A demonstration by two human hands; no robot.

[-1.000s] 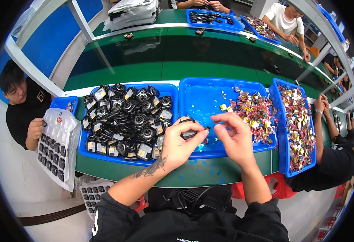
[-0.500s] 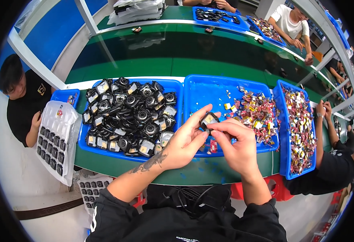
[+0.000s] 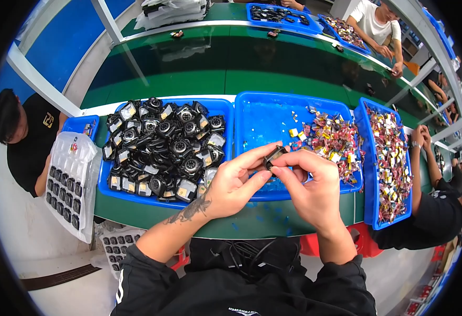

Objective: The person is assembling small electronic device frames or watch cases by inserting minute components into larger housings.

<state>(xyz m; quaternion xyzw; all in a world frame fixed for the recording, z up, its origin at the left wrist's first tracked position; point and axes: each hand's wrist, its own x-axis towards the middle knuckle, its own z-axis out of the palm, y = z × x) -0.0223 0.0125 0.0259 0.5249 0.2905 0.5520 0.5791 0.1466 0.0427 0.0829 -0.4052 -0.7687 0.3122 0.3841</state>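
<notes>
Head view: a small black part, boxy with a pale edge, is pinched between both hands above the near rim of the middle tray. The left hand grips it with thumb and forefinger from the left; the right hand closes on it from the right, fingers curled. The part hangs over the tray's bare blue floor, with coloured bits heaped to the right. The left tray is packed with black units. Green table edge runs just under the wrists; a co-worker's arm lies beside the right tray.
</notes>
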